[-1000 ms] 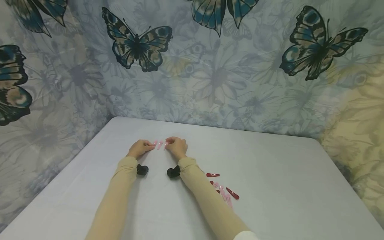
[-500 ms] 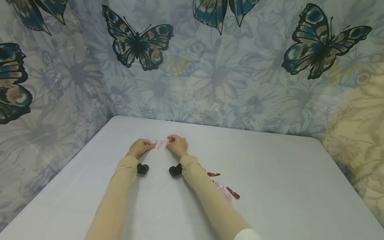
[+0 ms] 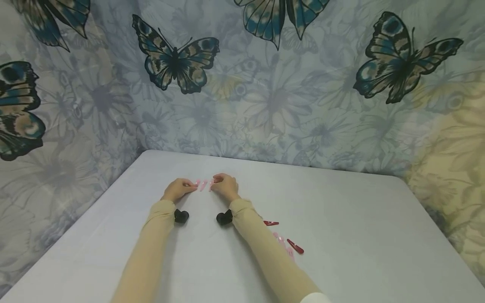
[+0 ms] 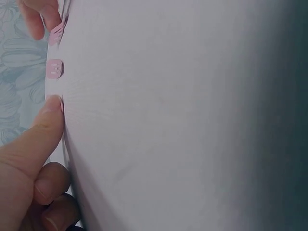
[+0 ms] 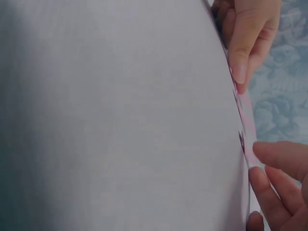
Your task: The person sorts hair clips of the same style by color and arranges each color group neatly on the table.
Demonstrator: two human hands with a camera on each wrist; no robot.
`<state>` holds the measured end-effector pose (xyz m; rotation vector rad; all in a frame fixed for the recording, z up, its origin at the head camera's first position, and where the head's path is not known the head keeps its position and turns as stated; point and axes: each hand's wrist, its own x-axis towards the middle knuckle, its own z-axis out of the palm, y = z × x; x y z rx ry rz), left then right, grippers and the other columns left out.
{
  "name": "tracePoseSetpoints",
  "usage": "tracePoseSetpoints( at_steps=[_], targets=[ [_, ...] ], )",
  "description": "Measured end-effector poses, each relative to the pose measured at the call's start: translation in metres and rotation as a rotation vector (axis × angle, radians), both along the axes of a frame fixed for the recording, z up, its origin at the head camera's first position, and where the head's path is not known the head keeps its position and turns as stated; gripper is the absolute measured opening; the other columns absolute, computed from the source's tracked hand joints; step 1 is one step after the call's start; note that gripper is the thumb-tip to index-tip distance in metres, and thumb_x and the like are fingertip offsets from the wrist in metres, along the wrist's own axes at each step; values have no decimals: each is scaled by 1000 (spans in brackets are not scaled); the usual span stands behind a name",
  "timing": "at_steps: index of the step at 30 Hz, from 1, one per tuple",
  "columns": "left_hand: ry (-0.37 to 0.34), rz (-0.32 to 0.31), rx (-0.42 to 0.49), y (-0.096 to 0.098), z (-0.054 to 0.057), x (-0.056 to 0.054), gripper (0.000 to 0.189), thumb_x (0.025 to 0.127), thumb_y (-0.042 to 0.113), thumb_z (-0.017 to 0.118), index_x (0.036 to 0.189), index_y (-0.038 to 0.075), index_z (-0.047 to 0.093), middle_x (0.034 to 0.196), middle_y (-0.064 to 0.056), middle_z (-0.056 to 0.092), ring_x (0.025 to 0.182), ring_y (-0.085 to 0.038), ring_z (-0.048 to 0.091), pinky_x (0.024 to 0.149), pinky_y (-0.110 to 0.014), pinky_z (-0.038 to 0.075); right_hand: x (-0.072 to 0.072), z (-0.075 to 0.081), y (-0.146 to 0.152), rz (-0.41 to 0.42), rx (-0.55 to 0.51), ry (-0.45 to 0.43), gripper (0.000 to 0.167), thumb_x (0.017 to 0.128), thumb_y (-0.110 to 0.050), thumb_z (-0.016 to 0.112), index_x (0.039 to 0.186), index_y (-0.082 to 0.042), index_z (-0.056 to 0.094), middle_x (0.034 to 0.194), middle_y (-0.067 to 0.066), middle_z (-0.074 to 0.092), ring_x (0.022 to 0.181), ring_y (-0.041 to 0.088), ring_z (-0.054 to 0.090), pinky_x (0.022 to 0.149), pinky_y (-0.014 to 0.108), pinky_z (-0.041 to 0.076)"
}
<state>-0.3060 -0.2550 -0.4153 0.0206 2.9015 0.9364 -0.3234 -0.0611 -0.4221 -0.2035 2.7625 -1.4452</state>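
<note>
Three pink hair clips lie in a short row on the white table toward its back left in the head view. My left hand (image 3: 178, 189) pinches the near end of the left pink hair clip (image 3: 197, 182) between thumb and forefinger. The middle pink hair clip (image 4: 55, 69) sits between the hands, touched by neither. At the right end, my right hand (image 3: 226, 187) holds the right pink hair clip (image 3: 211, 185) with its thumb and fingertips, which partly cover it.
Right of the right forearm lie a red hair clip (image 3: 295, 246), a second red hair clip (image 3: 271, 223) and some pink hair clips (image 3: 290, 252), partly hidden by the sleeve. A butterfly-patterned cloth (image 3: 273, 105) rises behind the white table (image 3: 341, 219).
The right hand has shifted very slightly to the right at its clip. The left hand keeps its pinch. The right sleeve now covers more of the loose clips.
</note>
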Motion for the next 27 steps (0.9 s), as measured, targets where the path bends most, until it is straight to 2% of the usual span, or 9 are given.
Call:
tracePoseSetpoints(
  at_steps=[4,9,13,16,19,21,24,27],
  targets=[
    [11,6,-3,-1,-1,0,29,91,28,67,103,2,72,117,-22,67,103,-36,60,91,-47,45,1,3,2,17,-52,-22,33,77,-12,73,109,-7,72,107,8,74,112,31,59,103,46,35],
    [15,3,-4,-1,1,0,28,91,27,67,103,1,72,117,-22,67,100,-34,60,90,-46,45,2,6,5,30,-89,-66,34,78,-13,74,111,-5,71,110,11,73,109,28,63,102,40,40],
    [9,1,-3,2,2,0,27,91,26,68,101,1,72,114,-21,68,92,-29,58,85,-40,45,1,8,12,30,-234,-136,36,81,-11,71,116,-1,68,117,15,70,111,29,62,97,36,47],
    [6,-2,-2,5,2,0,27,91,26,68,99,0,72,106,-19,68,84,-24,54,77,-33,42,2,12,20,17,-312,-177,35,86,-16,66,118,-1,68,126,15,66,119,30,58,101,39,45],
    [3,-8,-5,5,1,1,27,90,26,69,99,0,72,107,-20,68,87,-26,56,79,-35,44,8,19,28,22,-310,-202,35,90,-22,61,119,-4,68,130,13,64,125,30,54,106,43,42],
    [7,-16,-7,5,0,2,27,90,25,69,100,0,73,113,-21,68,96,-31,59,86,-40,46,12,26,34,40,-304,-213,36,92,-25,59,120,-4,67,130,13,65,129,30,52,109,45,39],
    [11,-24,-9,4,2,3,27,89,24,70,100,0,73,120,-23,66,107,-38,59,95,-48,45,19,40,43,74,-305,-215,37,92,-24,59,122,-5,67,129,12,65,131,29,51,111,45,37],
    [21,-24,-13,3,4,1,26,89,23,70,99,-1,73,122,-24,65,109,-39,59,97,-49,44,23,52,52,95,-320,-221,37,90,-22,59,123,-6,66,132,11,64,133,28,49,113,46,34]
  ],
)
